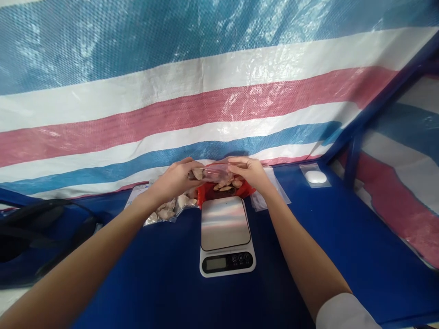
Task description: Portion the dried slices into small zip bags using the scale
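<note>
Lower centre: rectangular, smooth metal-topped scale (226, 224). Centre: left hand (179, 176) and right hand (249, 173), fingers closed on opposite ends of a thin, pliable clear bag (216, 173), across a glossy red bag (201, 195) of irregular tan pieces (226, 188). Step, apparently: bag handling; next move calls for steady support. Beyond: woven striped tarpaulin (206, 105).

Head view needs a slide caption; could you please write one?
Left hand and right hand hold a clear bag by a red bag, beyond the scale.

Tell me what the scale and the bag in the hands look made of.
Scale: satin metal top, it seems, softly mirroring the striped sheet; casing, white and round-cornered, probably smooth plastic. Bag: likely thin, glossy plastic film, since it is see-through.
</note>
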`<state>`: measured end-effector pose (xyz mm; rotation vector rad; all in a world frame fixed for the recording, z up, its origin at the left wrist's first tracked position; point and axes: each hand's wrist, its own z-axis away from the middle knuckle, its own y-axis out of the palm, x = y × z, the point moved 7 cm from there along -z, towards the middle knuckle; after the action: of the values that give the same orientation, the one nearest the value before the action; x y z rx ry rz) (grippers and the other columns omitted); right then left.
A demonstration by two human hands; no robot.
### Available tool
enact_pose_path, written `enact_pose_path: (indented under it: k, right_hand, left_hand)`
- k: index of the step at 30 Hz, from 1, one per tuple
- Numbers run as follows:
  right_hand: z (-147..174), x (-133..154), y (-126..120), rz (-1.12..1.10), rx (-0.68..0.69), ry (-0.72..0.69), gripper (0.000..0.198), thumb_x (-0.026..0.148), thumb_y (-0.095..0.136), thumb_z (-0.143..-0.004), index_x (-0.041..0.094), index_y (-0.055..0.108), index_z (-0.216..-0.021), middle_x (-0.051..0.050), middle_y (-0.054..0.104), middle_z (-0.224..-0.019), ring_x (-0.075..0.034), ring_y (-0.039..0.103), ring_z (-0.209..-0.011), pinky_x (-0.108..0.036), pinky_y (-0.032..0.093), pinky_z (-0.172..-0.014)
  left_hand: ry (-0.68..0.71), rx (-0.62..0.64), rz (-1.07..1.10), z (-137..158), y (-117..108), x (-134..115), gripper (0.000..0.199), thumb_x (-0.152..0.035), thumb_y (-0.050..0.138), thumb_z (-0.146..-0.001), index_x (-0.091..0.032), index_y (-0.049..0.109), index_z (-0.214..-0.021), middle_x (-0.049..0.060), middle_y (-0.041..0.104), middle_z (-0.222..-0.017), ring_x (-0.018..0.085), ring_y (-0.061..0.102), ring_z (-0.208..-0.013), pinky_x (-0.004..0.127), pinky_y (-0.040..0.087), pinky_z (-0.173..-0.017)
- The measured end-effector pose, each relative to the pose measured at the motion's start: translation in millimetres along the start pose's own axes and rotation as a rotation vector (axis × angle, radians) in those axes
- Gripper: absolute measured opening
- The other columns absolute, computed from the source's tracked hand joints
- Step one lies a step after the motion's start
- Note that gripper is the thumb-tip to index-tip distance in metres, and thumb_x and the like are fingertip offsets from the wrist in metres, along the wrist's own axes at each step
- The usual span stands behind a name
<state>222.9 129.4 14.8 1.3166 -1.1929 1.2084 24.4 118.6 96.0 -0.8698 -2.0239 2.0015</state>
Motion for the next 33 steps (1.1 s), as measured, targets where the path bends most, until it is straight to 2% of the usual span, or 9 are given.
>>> enact_pose_path:
  k: [6,10,13,17,21,24,29,33]
  right_hand:
    - [-4.6,-4.4,-5.8,0.104,-0.037,-0.028,0.015,0.023,0.074,-0.077,0.019,0.077,-0.091,-0.003,0.078,-0.087,-0.017,0.072,-0.077,-0.028,0.059,-0.068]
    - [-7.7,-11.6,-11.0,0.129,-0.057,-0.035,0.012,0.026,0.073,-0.077,0.020,0.076,-0.088,-0.004,0.077,-0.087,-0.019,0.072,-0.078,-0.031,0.059,-0.070]
    - [-8.8,-15.0,-15.6,0.161,-0.081,-0.044,0.010,0.029,0.073,-0.078,0.021,0.076,-0.084,-0.004,0.077,-0.088,-0.022,0.072,-0.085,-0.033,0.060,-0.074]
    - [-8.8,-15.5,-21.6,0.227,-0.127,-0.047,0.010,0.028,0.071,-0.078,0.021,0.077,-0.083,-0.005,0.077,-0.086,-0.024,0.072,-0.085,-0.035,0.059,-0.074]
    - [-7.3,-11.5,-21.8,0.351,-0.130,-0.066,0.011,0.026,0.068,-0.079,0.022,0.079,-0.080,-0.004,0.077,-0.081,-0.023,0.071,-0.078,-0.032,0.056,-0.070]
    - [-5.0,-7.8,-18.0,0.473,-0.100,-0.067,0.016,0.023,0.064,-0.080,0.021,0.079,-0.077,-0.003,0.073,-0.068,-0.020,0.066,-0.066,-0.030,0.051,-0.065]
    - [-1.2,-0.2,-13.5,0.562,-0.074,-0.100,0.023,0.020,0.057,-0.080,0.020,0.078,-0.072,0.000,0.065,-0.056,-0.015,0.056,-0.057,-0.026,0.041,-0.058]
    - [-2.6,-1.6,-13.1,0.547,-0.083,-0.084,0.021,0.025,0.059,-0.082,0.022,0.080,-0.077,-0.001,0.072,-0.066,-0.017,0.062,-0.063,-0.026,0.043,-0.061]
  left_hand:
    - [-0.049,-0.109,0.130,-8.9,-5.5,14.9,0.055,-0.052,0.071,-0.075,-0.023,0.066,-0.121,0.008,0.066,-0.114,0.020,0.064,-0.084,0.035,0.053,-0.081]
    - [-0.119,-0.118,0.286,-15.1,-2.2,20.1,0.073,-0.054,0.073,-0.072,-0.025,0.055,-0.137,0.006,0.070,-0.108,0.019,0.065,-0.080,0.031,0.054,-0.076]
    - [-0.104,-0.122,0.340,-21.0,-0.2,17.4,0.082,-0.055,0.073,-0.072,-0.026,0.047,-0.145,0.005,0.071,-0.109,0.019,0.068,-0.084,0.030,0.055,-0.078]
    - [-0.068,-0.140,0.379,-27.4,2.1,15.2,0.086,-0.052,0.075,-0.071,-0.026,0.044,-0.148,0.006,0.071,-0.118,0.019,0.069,-0.086,0.030,0.056,-0.080]
    - [-0.115,-0.115,0.484,-29.2,10.2,19.9,0.082,-0.050,0.077,-0.069,-0.023,0.053,-0.143,0.006,0.075,-0.112,0.023,0.071,-0.093,0.032,0.057,-0.083]
    - [-0.161,-0.086,0.566,-27.4,15.8,23.0,0.074,-0.049,0.079,-0.068,-0.024,0.062,-0.135,0.007,0.076,-0.113,0.026,0.071,-0.100,0.034,0.058,-0.086]
    - [-0.155,0.024,0.688,-23.6,21.6,19.6,0.057,-0.052,0.077,-0.072,-0.025,0.071,-0.122,0.006,0.075,-0.116,0.028,0.071,-0.105,0.040,0.059,-0.091]
    - [-0.139,-0.003,0.661,-22.4,14.6,18.9,0.049,-0.053,0.076,-0.075,-0.028,0.073,-0.117,0.004,0.076,-0.117,0.026,0.072,-0.105,0.038,0.059,-0.091]
